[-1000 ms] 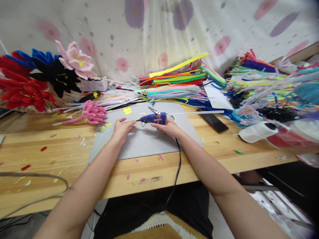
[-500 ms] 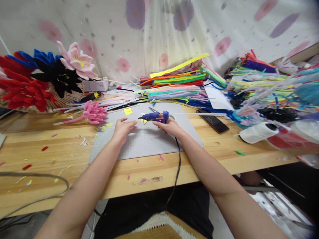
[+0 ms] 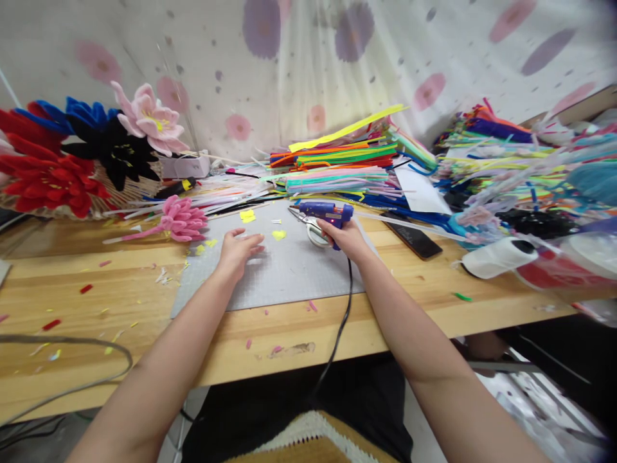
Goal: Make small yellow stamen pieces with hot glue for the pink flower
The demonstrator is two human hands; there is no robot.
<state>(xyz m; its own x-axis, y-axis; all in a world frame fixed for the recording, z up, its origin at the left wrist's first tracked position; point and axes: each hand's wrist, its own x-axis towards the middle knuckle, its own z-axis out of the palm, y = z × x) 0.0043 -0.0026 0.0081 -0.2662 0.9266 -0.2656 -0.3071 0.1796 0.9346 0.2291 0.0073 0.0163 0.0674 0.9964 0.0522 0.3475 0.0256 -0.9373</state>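
Observation:
A blue hot glue gun (image 3: pixel 318 209) is gripped in my right hand (image 3: pixel 344 235), its nozzle toward the left and a long clear glue stick (image 3: pixel 409 225) sticking out of its back. Scissors (image 3: pixel 314 233) lie on the grey cutting mat (image 3: pixel 279 273), partly hidden behind that hand. My left hand (image 3: pixel 240 253) hovers at or just above the mat's left side, fingers apart and holding nothing. Small yellow pieces (image 3: pixel 278 235) are scattered on the mat between and around my hands. A pink fuzzy flower (image 3: pixel 179 220) lies left of my left hand.
Bundles of coloured pipe cleaners (image 3: pixel 337 161) line the back. A phone (image 3: pixel 413 236) and a white spool (image 3: pixel 500 256) lie to the right. Finished flowers (image 3: pixel 53 173) stand at the left. The glue gun's black cord (image 3: pixel 343 321) hangs over the table's front edge.
My right hand has moved right with the glue gun, away from my left hand, uncovering yellow pieces on the mat. My left hand has stayed almost still.

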